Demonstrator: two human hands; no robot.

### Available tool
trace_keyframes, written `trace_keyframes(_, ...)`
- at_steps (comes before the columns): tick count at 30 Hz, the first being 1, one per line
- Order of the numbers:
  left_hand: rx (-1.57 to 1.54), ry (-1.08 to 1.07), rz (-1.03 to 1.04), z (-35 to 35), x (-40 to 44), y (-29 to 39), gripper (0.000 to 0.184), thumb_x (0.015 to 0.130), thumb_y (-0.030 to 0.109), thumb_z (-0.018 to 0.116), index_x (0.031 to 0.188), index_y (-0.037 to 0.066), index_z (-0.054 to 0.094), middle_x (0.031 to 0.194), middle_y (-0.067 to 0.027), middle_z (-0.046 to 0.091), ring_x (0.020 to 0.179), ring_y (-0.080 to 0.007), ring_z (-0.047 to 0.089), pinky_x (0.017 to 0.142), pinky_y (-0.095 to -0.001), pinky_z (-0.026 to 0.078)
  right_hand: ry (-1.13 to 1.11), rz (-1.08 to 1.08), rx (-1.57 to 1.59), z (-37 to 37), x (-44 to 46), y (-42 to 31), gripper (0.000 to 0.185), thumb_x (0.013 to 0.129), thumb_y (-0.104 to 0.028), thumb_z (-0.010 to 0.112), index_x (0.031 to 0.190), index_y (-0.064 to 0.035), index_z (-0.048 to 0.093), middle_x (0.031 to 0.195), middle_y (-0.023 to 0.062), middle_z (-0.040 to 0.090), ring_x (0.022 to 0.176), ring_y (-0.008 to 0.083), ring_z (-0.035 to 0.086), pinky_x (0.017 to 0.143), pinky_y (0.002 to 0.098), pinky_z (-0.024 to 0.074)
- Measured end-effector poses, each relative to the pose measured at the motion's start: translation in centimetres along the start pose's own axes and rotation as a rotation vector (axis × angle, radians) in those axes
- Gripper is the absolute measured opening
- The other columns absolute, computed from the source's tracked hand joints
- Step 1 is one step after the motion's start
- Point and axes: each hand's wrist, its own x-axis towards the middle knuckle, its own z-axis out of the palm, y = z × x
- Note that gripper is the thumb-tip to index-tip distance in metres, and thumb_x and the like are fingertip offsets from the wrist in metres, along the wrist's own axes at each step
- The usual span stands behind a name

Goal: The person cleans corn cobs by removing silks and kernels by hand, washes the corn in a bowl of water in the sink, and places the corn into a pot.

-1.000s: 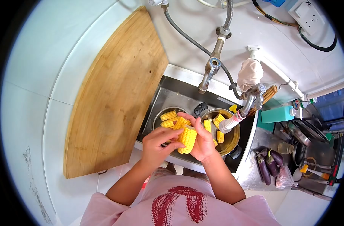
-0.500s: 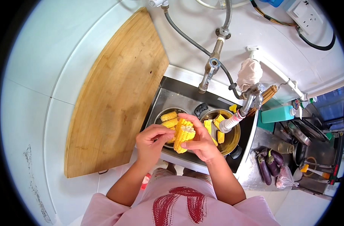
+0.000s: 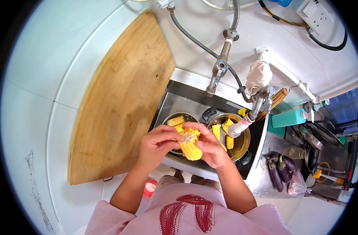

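Note:
My right hand (image 3: pixel 213 148) grips a yellow corn cob piece (image 3: pixel 192 150) over the sink, its pale cut end tilted up. At that end, the thumb and forefinger of my left hand (image 3: pixel 154 145) are pinched together and touch the cob; anything between them is too small to make out. Beneath my hands, a round metal container (image 3: pixel 165 120) holds corn pieces (image 3: pixel 175 121), partly hidden. Beside it stands a metal pot (image 3: pixel 247 138) with black handles, with several corn pieces (image 3: pixel 230 142) inside.
A wooden board (image 3: pixel 116 113) leans at the left. Two taps, one a bare metal tap (image 3: pixel 217 76) and one with a white hose end (image 3: pixel 238 128), reach over the sink (image 3: pixel 173 96). Eggplants (image 3: pixel 275 176), a plastic bag (image 3: pixel 296 185) and a teal bottle (image 3: pixel 288 118) are at right.
The corn piece has turned in my right hand, so its cut end now faces up toward my left fingers. My left hand has moved slightly and reaches that end.

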Motion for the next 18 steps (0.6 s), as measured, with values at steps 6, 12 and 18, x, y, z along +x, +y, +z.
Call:
trace_keyframes(6, -0.124, 0.088, -0.020, 0.1, -0.6, -1.5, 0.014, 0.076, -0.011, 0.066, 0.087, -0.004, 0.068, 0.086, -0.0085, 0.062, 0.080, -0.0151, 0.061, 0.070, -0.0237, 0.050, -0.033, 0.142, 0.202, 0.6, -0.4, 0.3, 0.051, 0.081, -0.015, 0.068, 0.126, -0.0040, 0.048, 0.111, 0.0088, 0.055, 0.102, 0.0181, 0.056, 0.079, 0.0314, 0.0516)
trace_keyframes(12, 0.234, 0.267, 0.041, 0.4, -0.5, -1.3, 0.018, 0.075, -0.004, 0.070, 0.092, -0.001, 0.068, 0.092, -0.0096, 0.063, 0.076, -0.0136, 0.062, 0.068, -0.0247, 0.053, 0.324, -0.057, -0.357, 1.0, 0.0, 1.3, 0.053, 0.069, -0.005, 0.079, 0.115, -0.0057, 0.054, 0.109, 0.0084, 0.054, 0.102, 0.0183, 0.054, 0.086, 0.0301, 0.0465)
trace_keyframes(18, 0.254, 0.077, -0.061, 2.3, 0.8, 1.1, 0.034, 0.074, 0.004, 0.074, 0.106, 0.005, 0.065, 0.111, -0.0075, 0.059, 0.094, -0.0178, 0.063, 0.076, -0.0293, 0.056, 0.426, -0.269, -0.966, 1.7, -0.3, 1.0, 0.058, 0.065, -0.004, 0.077, 0.117, -0.0062, 0.053, 0.109, 0.0077, 0.050, 0.114, 0.0216, 0.046, 0.095, 0.0343, 0.0406)
